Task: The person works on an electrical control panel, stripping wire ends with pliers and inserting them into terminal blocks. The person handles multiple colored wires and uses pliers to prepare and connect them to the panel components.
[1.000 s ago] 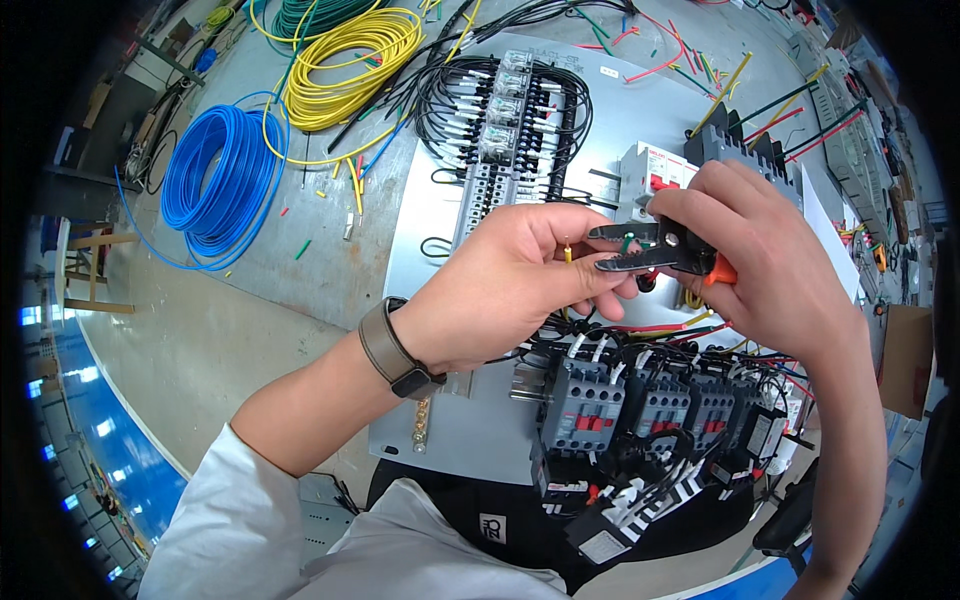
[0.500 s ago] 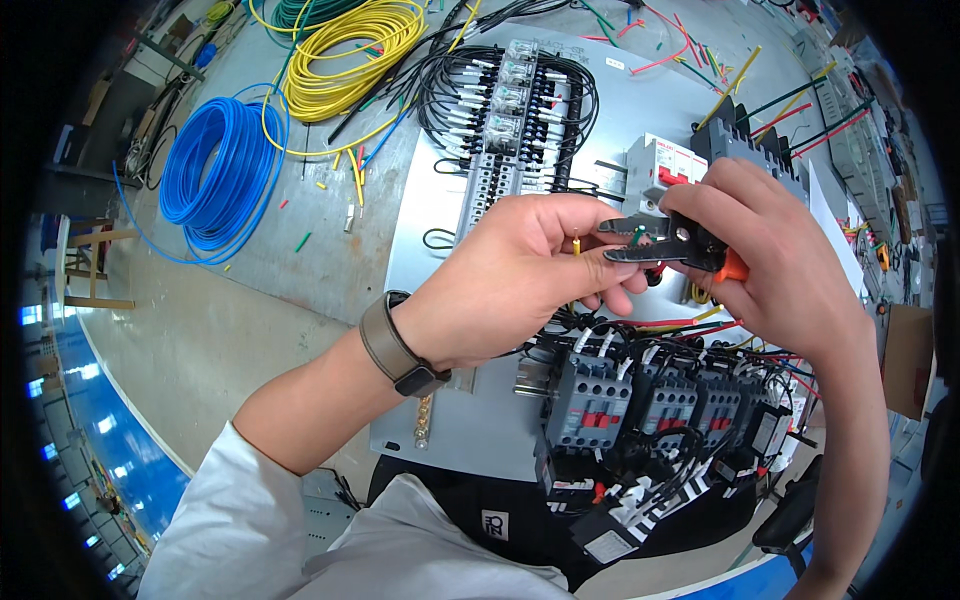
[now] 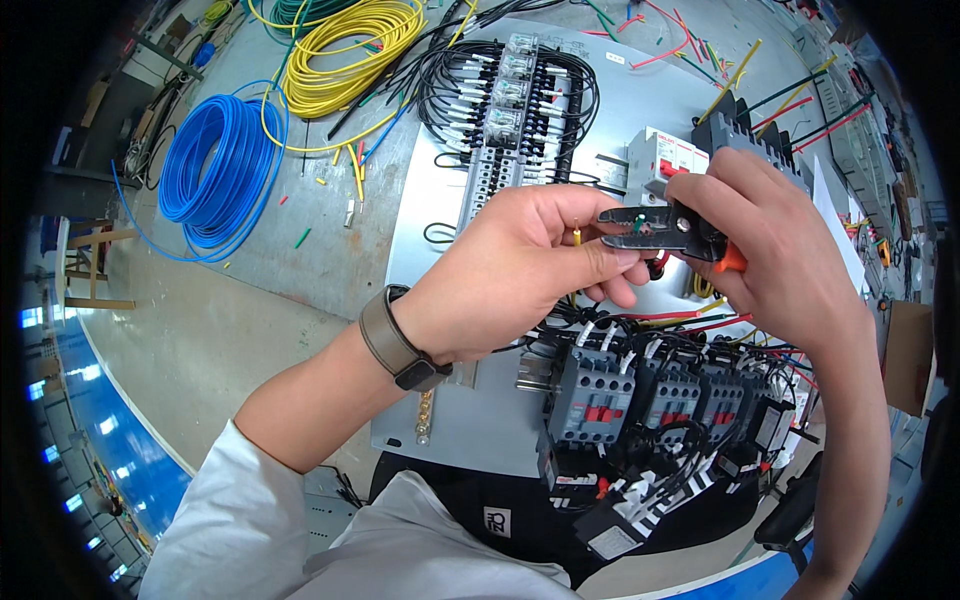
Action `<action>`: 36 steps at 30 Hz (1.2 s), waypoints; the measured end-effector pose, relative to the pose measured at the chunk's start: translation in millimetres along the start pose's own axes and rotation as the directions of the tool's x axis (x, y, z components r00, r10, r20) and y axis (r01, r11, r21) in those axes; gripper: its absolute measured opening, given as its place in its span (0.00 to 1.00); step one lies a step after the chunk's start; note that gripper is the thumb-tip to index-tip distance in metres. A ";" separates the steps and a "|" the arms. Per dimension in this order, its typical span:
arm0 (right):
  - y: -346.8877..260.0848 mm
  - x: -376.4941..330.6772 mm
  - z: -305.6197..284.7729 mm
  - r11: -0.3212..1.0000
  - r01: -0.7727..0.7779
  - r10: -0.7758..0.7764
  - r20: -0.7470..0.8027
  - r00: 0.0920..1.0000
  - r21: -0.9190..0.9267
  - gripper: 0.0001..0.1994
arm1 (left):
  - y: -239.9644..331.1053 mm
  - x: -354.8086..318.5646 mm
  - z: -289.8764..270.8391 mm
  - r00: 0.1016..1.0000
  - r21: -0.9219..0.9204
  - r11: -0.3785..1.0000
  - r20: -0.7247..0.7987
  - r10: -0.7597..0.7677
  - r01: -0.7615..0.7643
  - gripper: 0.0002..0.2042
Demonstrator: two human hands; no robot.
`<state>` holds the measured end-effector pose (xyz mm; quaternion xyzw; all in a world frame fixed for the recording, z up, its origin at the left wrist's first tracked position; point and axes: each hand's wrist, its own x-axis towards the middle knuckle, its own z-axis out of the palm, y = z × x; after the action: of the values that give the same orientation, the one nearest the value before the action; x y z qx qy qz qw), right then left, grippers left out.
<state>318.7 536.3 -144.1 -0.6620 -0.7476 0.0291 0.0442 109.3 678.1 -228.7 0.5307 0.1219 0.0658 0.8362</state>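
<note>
We count two wire coils at upper left, one blue [image 3: 215,165] and one yellow [image 3: 340,45], and a row of four contactors [image 3: 665,395] at lower centre. Our right hand [image 3: 790,250] is clamped on the wire stripper [image 3: 670,225] at centre right. Our left hand [image 3: 510,275], just left of it, pinches a short yellow wire [image 3: 577,237] at its nose.

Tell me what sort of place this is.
Probably an electrical panel-wiring workshop. A grey mounting plate carries contactors and wired terminal blocks, coils of blue wire and yellow wire lie on the floor, and the right hand works a crimping tool.
</note>
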 end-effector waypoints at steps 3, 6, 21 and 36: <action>-0.5 -1.0 -0.1 1.000 -0.004 0.004 0.005 1.000 0.014 0.29 | 1.2 -0.3 1.2 1.000 -0.006 1.000 -0.002 -0.001 0.001 0.08; -0.1 -1.0 -0.7 1.000 -0.005 0.005 0.018 1.000 0.021 0.29 | 0.9 -0.5 1.2 1.000 -0.009 1.000 -0.007 0.002 -0.002 0.08; 3.8 -0.9 3.4 0.997 0.012 -0.014 -0.020 1.000 -0.075 0.26 | -1.4 -0.4 0.6 1.000 -0.020 1.000 0.001 0.016 -0.016 0.08; 16.1 -7.7 -18.7 0.885 -0.330 0.361 -0.037 0.932 0.328 0.19 | 1.4 -1.6 0.9 0.995 0.086 0.996 0.099 0.013 -0.022 0.08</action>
<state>337.4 530.4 -127.4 -0.7695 -0.6001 0.1235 0.1801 108.0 677.5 -226.9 0.5704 0.0785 0.0414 0.8165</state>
